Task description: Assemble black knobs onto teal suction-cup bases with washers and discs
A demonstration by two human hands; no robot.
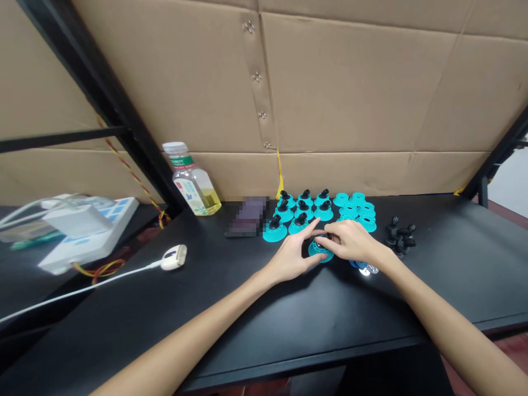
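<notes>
My left hand curves its thumb and fingers around the rim of a teal round base on the black table. My right hand has its fingertips closed at the top of that base, over a dark part mostly hidden by the fingers. Behind the hands, several teal bases with black knob-like pieces stand in rows. To their right are several bare teal bases. Several loose black knob-like pieces lie right of my right hand. Partly under my right wrist are blue discs and shiny clear discs.
A blurred-out phone lies left of the rows, near a bottle of yellow liquid. A white cable ends in a small pale device. At the far left sits a white power strip. Cardboard walls the back.
</notes>
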